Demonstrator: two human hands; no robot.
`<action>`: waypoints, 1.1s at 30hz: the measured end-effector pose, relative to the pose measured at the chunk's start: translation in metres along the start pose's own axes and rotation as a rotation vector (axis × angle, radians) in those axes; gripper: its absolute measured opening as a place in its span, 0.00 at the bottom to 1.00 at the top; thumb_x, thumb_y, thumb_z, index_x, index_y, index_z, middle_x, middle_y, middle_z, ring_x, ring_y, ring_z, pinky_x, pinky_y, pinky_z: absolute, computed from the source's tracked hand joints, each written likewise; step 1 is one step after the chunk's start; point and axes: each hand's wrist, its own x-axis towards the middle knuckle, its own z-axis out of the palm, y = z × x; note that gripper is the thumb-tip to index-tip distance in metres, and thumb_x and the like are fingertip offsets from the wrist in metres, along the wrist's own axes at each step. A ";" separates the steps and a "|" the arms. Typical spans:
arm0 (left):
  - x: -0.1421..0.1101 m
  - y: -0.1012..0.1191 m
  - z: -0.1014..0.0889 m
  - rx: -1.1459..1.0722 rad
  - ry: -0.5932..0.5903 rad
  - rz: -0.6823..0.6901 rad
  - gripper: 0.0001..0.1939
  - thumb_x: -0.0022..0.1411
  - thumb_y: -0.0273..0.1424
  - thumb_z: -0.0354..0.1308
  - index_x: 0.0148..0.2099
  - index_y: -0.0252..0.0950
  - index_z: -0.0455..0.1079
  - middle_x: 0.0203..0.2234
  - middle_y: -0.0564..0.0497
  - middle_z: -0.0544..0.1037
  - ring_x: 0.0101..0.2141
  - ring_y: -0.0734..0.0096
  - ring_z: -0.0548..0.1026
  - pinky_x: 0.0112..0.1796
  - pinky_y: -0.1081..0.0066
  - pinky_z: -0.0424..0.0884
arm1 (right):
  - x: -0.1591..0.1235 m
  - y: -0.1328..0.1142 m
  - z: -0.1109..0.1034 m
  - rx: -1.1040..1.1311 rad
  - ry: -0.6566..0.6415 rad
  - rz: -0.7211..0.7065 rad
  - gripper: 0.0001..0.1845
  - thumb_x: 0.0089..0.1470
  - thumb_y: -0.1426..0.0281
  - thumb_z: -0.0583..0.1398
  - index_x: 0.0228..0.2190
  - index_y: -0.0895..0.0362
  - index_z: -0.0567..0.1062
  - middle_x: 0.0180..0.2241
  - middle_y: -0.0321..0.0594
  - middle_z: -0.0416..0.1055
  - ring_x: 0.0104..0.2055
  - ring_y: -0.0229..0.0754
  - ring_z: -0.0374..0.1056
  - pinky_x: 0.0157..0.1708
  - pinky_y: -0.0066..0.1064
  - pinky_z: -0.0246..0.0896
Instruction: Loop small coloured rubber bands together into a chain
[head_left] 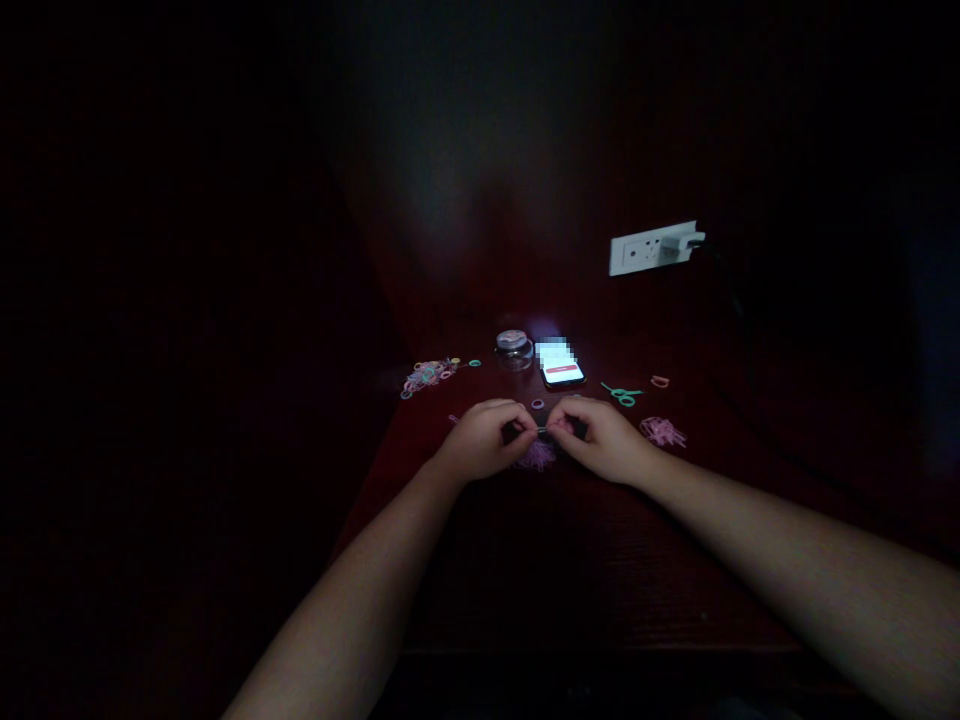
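Observation:
My left hand [487, 438] and my right hand [600, 438] meet over the table, each with thumb and forefinger pinched. Between the fingertips stretches a small, pale, thin band [541, 430], too small and dark to make out well. Just below it lies a heap of thin purple bands [535, 458], partly covered by the left fingers. A little purple ring-shaped hair tie [538, 404] rests beyond the fingertips. To the right of my right hand is a pile of pink bands [663, 432].
A dark red table [570, 580] stands against a wall. On it are a mixed pile of coloured hair ties [431, 375], a lidded clear jar [514, 353], a lit phone [562, 372], green scissors [624, 396] and an orange hair tie [660, 381]. A socket [637, 252] holds a plug.

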 end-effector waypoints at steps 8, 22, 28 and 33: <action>0.001 0.002 -0.001 -0.004 -0.013 -0.002 0.02 0.59 0.26 0.58 0.35 0.35 0.73 0.29 0.51 0.77 0.32 0.72 0.73 0.36 0.72 0.68 | 0.000 0.001 0.000 0.005 -0.018 0.022 0.08 0.56 0.69 0.58 0.27 0.58 0.72 0.24 0.36 0.66 0.27 0.37 0.62 0.28 0.28 0.56; 0.000 -0.001 -0.004 0.024 -0.005 0.021 0.02 0.60 0.26 0.58 0.35 0.35 0.72 0.29 0.51 0.76 0.32 0.72 0.73 0.36 0.72 0.68 | -0.001 0.000 -0.001 0.034 -0.026 -0.011 0.06 0.56 0.71 0.57 0.27 0.58 0.72 0.24 0.35 0.65 0.27 0.37 0.60 0.28 0.28 0.56; 0.000 -0.003 -0.008 0.093 -0.046 0.040 0.03 0.60 0.27 0.58 0.36 0.36 0.73 0.31 0.51 0.77 0.34 0.71 0.73 0.37 0.71 0.68 | 0.000 -0.002 -0.002 0.021 -0.034 -0.020 0.06 0.55 0.72 0.57 0.27 0.58 0.72 0.24 0.35 0.65 0.27 0.36 0.60 0.28 0.28 0.55; -0.001 -0.006 -0.006 0.085 -0.044 0.039 0.03 0.61 0.28 0.58 0.36 0.36 0.74 0.31 0.51 0.77 0.34 0.71 0.73 0.37 0.71 0.68 | 0.001 0.001 -0.001 0.017 -0.037 -0.021 0.06 0.55 0.72 0.57 0.27 0.58 0.72 0.24 0.35 0.65 0.27 0.37 0.60 0.29 0.28 0.55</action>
